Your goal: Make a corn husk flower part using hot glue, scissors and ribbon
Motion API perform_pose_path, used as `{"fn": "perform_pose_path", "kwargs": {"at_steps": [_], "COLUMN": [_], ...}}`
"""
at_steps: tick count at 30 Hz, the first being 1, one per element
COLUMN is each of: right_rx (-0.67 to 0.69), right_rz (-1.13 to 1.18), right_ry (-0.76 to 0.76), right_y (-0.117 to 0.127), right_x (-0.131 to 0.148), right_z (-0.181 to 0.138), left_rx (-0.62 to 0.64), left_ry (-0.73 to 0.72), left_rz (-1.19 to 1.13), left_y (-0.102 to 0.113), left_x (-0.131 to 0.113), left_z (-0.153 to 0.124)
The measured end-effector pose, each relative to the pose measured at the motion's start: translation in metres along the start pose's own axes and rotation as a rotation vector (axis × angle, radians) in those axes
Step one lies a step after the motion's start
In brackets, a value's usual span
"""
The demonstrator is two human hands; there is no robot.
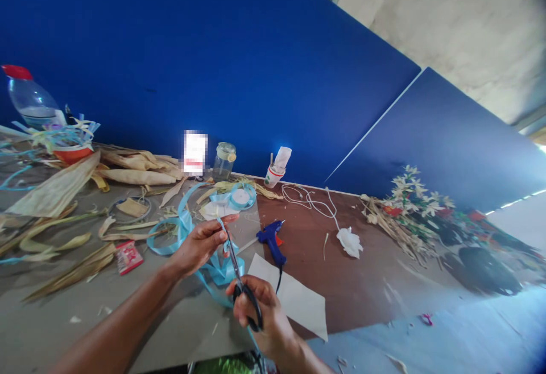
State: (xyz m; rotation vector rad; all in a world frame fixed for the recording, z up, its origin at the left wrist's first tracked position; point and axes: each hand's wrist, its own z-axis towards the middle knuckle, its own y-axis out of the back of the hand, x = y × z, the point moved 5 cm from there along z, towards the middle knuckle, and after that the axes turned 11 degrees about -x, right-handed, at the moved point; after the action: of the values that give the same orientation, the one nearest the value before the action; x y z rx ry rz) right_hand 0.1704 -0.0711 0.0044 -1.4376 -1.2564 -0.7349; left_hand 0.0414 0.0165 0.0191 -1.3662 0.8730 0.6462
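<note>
My left hand (198, 246) pinches a strip of light blue ribbon (183, 229) between thumb and fingers, above the table. My right hand (256, 314) grips black-handled scissors (236, 269), fingers through the handles, blades pointing up at the ribbon just below my left fingertips. More of the ribbon loops and curls on the table under both hands. A ribbon spool (242, 196) lies a little behind them.
A blue glue gun (272, 240) and a white paper sheet (294, 300) lie right of my hands. Dried corn husks (55, 192) cover the left side. A glass jar (223, 161), a white flower (350, 241), a flower bunch (409, 209) and a plastic bottle (29, 98) stand around. A blue wall runs behind.
</note>
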Motion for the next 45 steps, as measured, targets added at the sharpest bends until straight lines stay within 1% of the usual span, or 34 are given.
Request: {"fn": "perform_pose_path", "kwargs": {"at_steps": [3,7,14,18,21,25,30,34,38,41,45], "right_rx": [0.003,0.011,-0.005,-0.013,-0.019,0.008,-0.017,-0.022,0.003,-0.010,-0.012], "right_rz": [0.006,0.046,0.096,0.063,0.036,0.045,0.097,0.080,0.081,0.117,0.115], "right_ry": [-0.021,0.008,0.002,0.051,0.052,0.065,0.025,0.025,0.054,0.041,0.040], "right_y": [-0.002,-0.006,-0.014,-0.012,-0.008,-0.010,-0.015,-0.013,-0.014,-0.017,-0.018], "right_x": [0.001,0.005,0.008,0.002,0.000,0.007,0.007,0.004,0.011,0.014,0.010], "right_z": [-0.001,-0.002,-0.002,-0.001,-0.002,-0.003,-0.001,0.000,-0.001,-0.001,0.001], "left_rx": [-0.006,0.013,-0.030,-0.025,-0.017,-0.012,-0.048,-0.035,0.002,-0.023,-0.042], "left_ry": [0.008,0.021,0.026,0.031,0.036,0.039,0.048,0.048,0.056,0.034,0.007], "left_rz": [-0.023,-0.012,-0.032,-0.025,-0.014,-0.018,-0.041,-0.037,-0.017,-0.039,-0.050], "left_y": [0.000,-0.001,0.005,0.005,0.002,0.000,0.007,0.008,0.004,0.004,0.006], "left_x": [0.000,0.001,0.003,0.002,0.001,0.003,0.005,0.006,0.009,0.010,0.009], "left_z": [0.000,0.000,0.001,0.000,-0.001,-0.001,0.001,0.001,0.000,0.001,0.001]}}
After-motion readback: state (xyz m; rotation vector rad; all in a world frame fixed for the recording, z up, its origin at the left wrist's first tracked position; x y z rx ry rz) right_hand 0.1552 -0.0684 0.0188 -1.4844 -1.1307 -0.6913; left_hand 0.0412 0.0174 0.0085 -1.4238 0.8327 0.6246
